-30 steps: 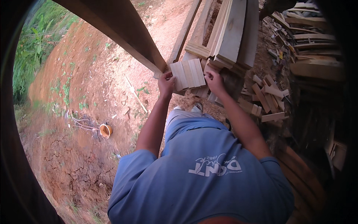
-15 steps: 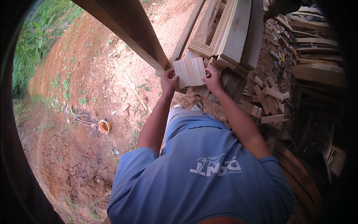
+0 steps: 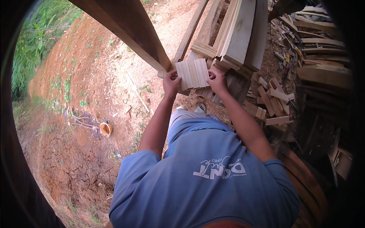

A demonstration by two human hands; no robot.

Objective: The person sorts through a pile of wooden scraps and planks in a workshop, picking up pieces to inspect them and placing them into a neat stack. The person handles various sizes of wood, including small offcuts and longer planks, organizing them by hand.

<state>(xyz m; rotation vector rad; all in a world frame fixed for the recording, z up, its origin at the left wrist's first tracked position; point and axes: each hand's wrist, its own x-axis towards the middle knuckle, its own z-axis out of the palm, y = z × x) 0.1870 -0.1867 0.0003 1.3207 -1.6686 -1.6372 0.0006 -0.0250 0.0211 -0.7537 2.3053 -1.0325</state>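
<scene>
Several pale wood slats [image 3: 192, 74] side by side, left hand [image 3: 172, 81] pinching their left end, right hand [image 3: 217, 80] grip pinching their right, long planks [image 3: 240, 30] stacked just past them

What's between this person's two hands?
In the head view, a row of short wooden slats, side by side, lies between the left hand and right hand.

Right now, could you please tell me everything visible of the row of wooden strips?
The row of wooden strips looks like pale wood: narrow pieces packed side by side, running forward and slightly leftward, their ends uneven. The left hand grips its left edge, the right hand its right edge. It is on the near side of the stacked planks; its underside is hidden.
</scene>
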